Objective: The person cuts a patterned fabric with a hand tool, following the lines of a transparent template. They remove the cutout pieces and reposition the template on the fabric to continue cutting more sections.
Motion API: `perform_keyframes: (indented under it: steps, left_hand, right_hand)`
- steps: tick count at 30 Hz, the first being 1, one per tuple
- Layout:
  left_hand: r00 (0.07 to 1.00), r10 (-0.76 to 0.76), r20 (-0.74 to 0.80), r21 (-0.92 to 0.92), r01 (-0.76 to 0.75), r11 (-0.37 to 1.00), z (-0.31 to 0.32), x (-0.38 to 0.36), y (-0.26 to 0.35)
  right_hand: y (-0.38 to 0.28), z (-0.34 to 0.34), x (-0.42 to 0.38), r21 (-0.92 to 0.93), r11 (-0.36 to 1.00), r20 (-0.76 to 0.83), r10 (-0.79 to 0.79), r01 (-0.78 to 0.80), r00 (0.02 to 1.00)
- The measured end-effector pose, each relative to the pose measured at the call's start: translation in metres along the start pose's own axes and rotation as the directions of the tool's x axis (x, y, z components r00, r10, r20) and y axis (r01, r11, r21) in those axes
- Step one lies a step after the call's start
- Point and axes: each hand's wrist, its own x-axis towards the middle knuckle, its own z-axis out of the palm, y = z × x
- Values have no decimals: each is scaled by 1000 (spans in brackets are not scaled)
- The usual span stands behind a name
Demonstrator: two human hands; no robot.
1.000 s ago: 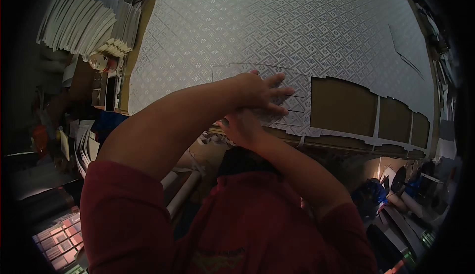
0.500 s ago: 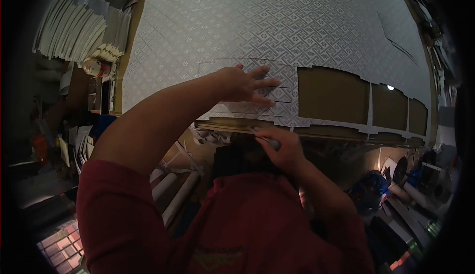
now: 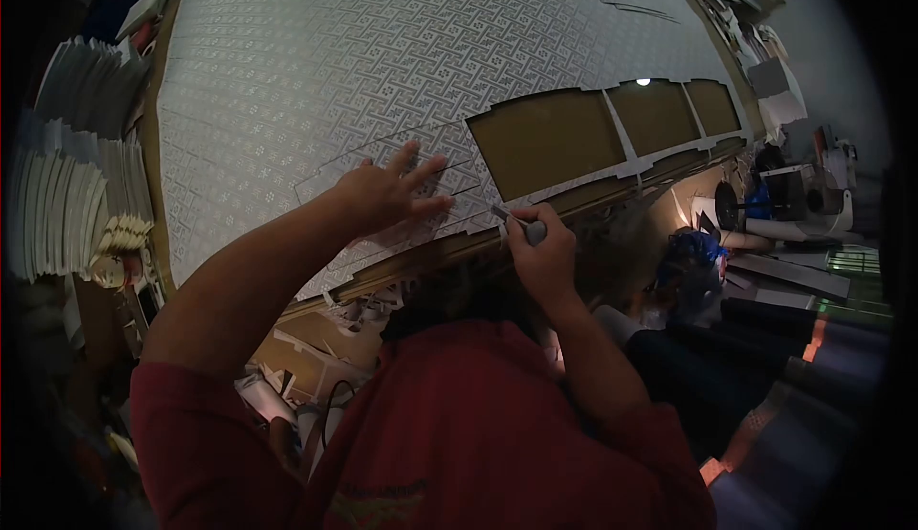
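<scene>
The right hand's (image 3: 545, 251) thumb and fingers close around a short tool with a rounded grey handle (image 3: 535, 232), its tip pointing up and left at the sheet's near margin; whether it touches the surface cannot be told. The left hand (image 3: 384, 191) lies palm down with fingers spread wide, on a large white-and-silver sheet with a woven-lattice pattern (image 3: 382, 61), which fills the upper middle of the frame. A thin dark outline marks a panel under this hand, its long axis slanting from lower left to upper right; the tool is beside its right end, with the right hand nearer that end and the left covering its middle. Just up and right, three arched-top openings show a flat brown surface (image 3: 547, 147), parted by narrow strips of sheet. Stacked white booklets (image 3: 84, 186) stand at the left; a blue plastic bundle (image 3: 696, 251) sits right of the right forearm, clear of the sheet.
</scene>
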Motion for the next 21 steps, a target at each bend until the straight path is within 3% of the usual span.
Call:
perform_keyframes:
  steps: [3, 5, 9, 12, 15, 21]
  left_hand:
    - [999, -14, 36, -68, 16, 998, -8, -2, 3]
    - [988, -6, 153, -122, 25, 992, -20, -3, 1]
    - [989, 9, 148, -158, 15, 987, -19, -4, -1]
    - [996, 48, 71, -34, -45, 998, -10, -3, -3]
    - [993, 57, 107, -53, -52, 997, -14, -4, -4]
    - [984, 24, 174, -155, 4, 988, -24, -4, -1]
  right_hand:
    - [-3, 7, -2, -40, 999, -78, 24, -27, 997]
    - [-7, 10, 0, -81, 997, -93, -15, 7, 996]
    - [-14, 14, -1, -113, 993, -106, 4, -16, 994]
    - [-21, 16, 0, -128, 990, -92, 39, -50, 995]
    - [-22, 19, 1, -177, 984, -84, -25, 10, 996]
    - [-13, 20, -10, -125, 990, -87, 58, -68, 995]
